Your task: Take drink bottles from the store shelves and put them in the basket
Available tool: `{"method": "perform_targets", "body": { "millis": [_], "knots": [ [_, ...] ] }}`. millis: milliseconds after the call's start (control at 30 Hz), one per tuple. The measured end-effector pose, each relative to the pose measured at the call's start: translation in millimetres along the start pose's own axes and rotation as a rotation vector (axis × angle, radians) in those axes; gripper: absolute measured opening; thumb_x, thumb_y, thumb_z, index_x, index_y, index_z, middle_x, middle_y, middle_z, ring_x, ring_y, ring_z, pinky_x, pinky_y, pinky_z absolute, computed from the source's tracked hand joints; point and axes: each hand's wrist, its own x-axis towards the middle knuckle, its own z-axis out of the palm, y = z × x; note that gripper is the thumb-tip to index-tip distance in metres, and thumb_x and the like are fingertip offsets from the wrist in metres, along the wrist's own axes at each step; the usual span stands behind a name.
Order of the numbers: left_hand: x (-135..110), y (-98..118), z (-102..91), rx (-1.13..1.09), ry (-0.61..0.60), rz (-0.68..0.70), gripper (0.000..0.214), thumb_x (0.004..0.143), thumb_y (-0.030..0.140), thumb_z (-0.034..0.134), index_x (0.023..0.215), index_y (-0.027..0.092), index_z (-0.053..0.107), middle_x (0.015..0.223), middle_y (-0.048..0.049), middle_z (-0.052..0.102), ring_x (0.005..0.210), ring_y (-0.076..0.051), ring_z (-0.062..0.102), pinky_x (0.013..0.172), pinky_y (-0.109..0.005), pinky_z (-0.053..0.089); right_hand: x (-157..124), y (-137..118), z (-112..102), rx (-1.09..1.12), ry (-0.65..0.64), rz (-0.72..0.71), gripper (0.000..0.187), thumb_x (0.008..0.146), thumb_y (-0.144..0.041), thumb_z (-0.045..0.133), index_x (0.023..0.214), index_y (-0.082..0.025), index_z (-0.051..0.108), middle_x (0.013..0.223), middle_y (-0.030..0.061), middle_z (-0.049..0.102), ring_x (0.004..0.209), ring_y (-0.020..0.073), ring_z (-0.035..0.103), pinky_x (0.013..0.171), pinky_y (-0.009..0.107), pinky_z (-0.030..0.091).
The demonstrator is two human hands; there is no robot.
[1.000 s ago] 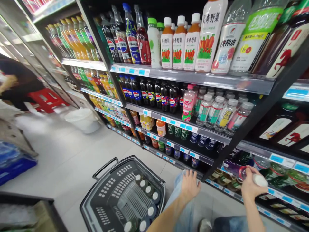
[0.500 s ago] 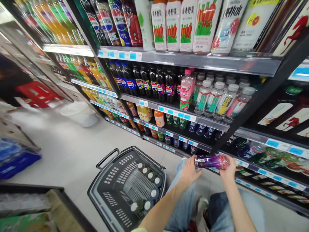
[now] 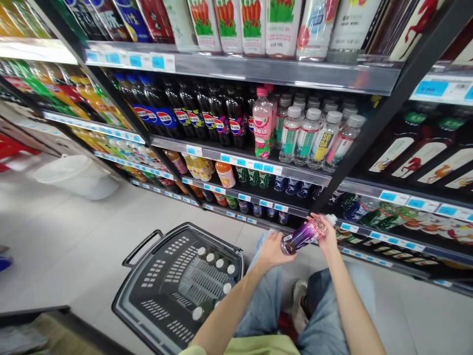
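Right grip [image 3: 325,237] curled round the upper part of a purple bottle [image 3: 301,237], closed just short of its white cap [image 3: 331,219]. Left grip [image 3: 272,252] pinched the same bottle at its base end, thumb on the near side. I had it aslant, cap end up and to my right, near the knees of my jeans [image 3: 262,305] and in front of the shelves [image 3: 258,69]. Just to my left on the floor [image 3: 92,246]: a dark basket [image 3: 162,291], several white-capped bottles [image 3: 220,265] inside, some hidden by my left forearm [image 3: 229,305]. Facing me on the middle shelf, left to right: dark cola bottles [image 3: 190,111], a pink bottle [image 3: 262,128] at the front, then clear bottles [image 3: 309,135] with pale caps, crowded together. Farther left, well apart from the basket, stood a white tub [image 3: 77,175], somewhat blurred.
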Motion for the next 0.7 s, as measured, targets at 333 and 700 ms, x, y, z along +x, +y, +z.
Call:
{"method": "perform_targets", "body": {
  "millis": [333, 700],
  "knots": [
    [-2, 7, 12.6, -0.047, -0.096, 0.118, 0.056, 0.067, 0.063, 0.084, 0.1, 0.02, 0.074, 0.094, -0.0087, 0.076, 0.1, -0.031, 0.073, 0.1, -0.042, 0.055, 6, -4, 2, 0.007, -0.152, -0.053, 0.027, 0.067, -0.037, 0.086, 0.08, -0.021, 0.068, 0.08, 0.0035, 0.075, 0.073, 0.0257, 0.077, 0.068, 0.042, 0.067],
    [2, 13, 13.3, 0.056, -0.231, 0.175, 0.088, 0.063, 0.065, 0.089, 0.135, 0.021, 0.062, 0.123, -0.0107, 0.074, 0.118, -0.035, 0.066, 0.116, -0.048, 0.04, 26, 15, -14, -0.036, 0.273, 0.091, 0.028, 0.074, -0.025, 0.089, 0.083, -0.02, 0.064, 0.067, 0.0004, 0.075, 0.056, 0.0203, 0.075, 0.055, 0.028, 0.065]
  ]
}}
